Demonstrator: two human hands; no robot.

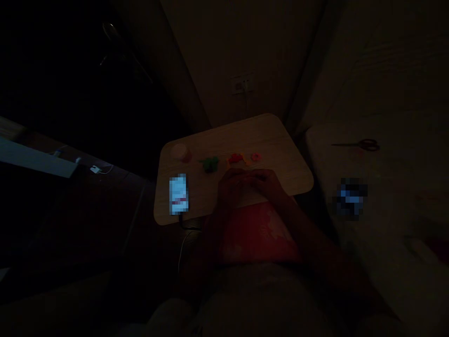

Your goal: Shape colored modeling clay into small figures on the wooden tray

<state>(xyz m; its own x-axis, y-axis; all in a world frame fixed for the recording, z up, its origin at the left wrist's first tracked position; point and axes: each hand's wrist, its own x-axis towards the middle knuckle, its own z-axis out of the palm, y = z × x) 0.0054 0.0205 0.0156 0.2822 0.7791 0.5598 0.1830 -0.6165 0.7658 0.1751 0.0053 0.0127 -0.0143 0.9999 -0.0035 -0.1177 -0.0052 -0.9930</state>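
Both hands meet over the near edge of a small wooden table (277,135), in very dim light. My left hand (229,185) is closed with its fingers bent inward. Against it, my right hand (264,181) is closed too, fingertips pinched together. A faint reddish bit shows between the fingers, but its kind is too dark to tell. Just beyond the hands lie a red piece (235,158) with orange-yellow strips (246,160) beside it. To their right is a small pink-red ring-like piece (256,157). A green lumpy piece (211,164) lies to the left.
A lit phone (178,194), blurred out, lies at the table's left with a cable below it. Behind it stands a pale, reddish round thing (180,152). Scissors (361,144) and a blurred device (350,199) rest on the surface at right. A wall socket (242,84) is ahead.
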